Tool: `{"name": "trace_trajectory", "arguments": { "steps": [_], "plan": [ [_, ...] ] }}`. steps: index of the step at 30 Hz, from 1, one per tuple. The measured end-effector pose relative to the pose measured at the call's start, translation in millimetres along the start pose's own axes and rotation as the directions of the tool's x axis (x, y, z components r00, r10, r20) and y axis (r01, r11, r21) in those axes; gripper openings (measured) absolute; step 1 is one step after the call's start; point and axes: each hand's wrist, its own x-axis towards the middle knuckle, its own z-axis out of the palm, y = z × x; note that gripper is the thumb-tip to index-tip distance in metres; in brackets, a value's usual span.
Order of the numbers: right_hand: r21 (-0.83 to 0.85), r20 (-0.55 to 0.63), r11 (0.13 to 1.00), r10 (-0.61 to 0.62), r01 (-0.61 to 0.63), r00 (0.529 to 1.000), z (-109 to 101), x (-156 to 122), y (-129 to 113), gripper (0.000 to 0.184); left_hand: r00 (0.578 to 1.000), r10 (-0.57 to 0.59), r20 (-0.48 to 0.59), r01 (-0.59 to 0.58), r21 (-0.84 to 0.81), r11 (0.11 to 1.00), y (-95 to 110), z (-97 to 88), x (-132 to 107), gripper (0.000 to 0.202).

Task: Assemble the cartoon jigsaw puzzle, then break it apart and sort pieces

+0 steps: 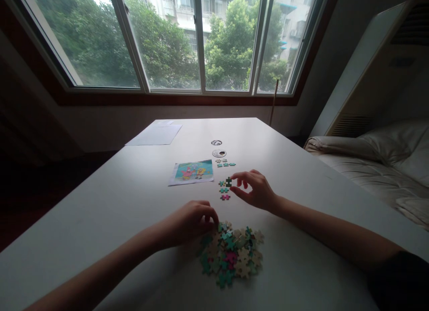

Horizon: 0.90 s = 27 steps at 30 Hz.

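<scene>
Between the thumb and fingertips of my right hand (pixel 254 189) is a dark green puzzle piece (pixel 228 182), held by its edge above a short column of laid-out pieces. Just below it on the table lie teal puzzle pieces (pixel 224 191) and a pink pair (pixel 225 197). My left hand (pixel 194 219) has its fingers curled down at the upper left edge of a heap of loose puzzle pieces (pixel 243 255), mostly teal, cream and pink. What its fingertips grip, if anything, is hidden. Left of the column lies a cartoon picture sheet (pixel 194 171).
Farther up the white table (pixel 110 203) are a few more pieces (pixel 226 164) and two round discs (pixel 219 153). White paper (pixel 154 133) lies at the far left corner. Beyond the table is a window (pixel 201 43); a padded seat (pixel 368 154) stands to the right.
</scene>
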Motion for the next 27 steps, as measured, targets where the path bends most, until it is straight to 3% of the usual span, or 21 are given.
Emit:
{"name": "trace_trajectory", "arguments": {
  "steps": [6, 9, 13, 17, 27],
  "plan": [
    [-0.003, 0.017, 1.0, 0.02, -0.02, 1.0, 0, 2, 1, 0.023, 1.0, -0.013, 0.001, 0.013, 0.11, 0.994, -2, -2.7, -2, 0.016],
    [-0.017, 0.098, 0.995, 0.095, -0.094, 0.991, 0, 6, 8, 0.022, 1.0, -0.015, 0.007, 0.014, 0.162, 0.987, -2, -8.2, -5, 0.014],
    [0.009, 0.246, 0.971, 0.23, -0.239, 0.942, 4, 15, 24, 0.021, 0.999, -0.036, 0.029, 0.029, 0.202, 0.979, 0, -14.4, -8, 0.012],
    [0.013, 0.311, 0.942, 0.315, -0.336, 0.897, 16, 26, 40, 0.021, 0.994, -0.105, 0.021, 0.097, 0.234, 0.967, 0, -17.0, -11, 0.012],
    [-0.107, 0.344, 0.927, 0.374, -0.36, 0.861, 53, 52, 56, 0.024, 0.966, -0.254, 0.056, 0.236, 0.22, 0.947, 13, -25.1, -13, 0.012]
  ]
}}
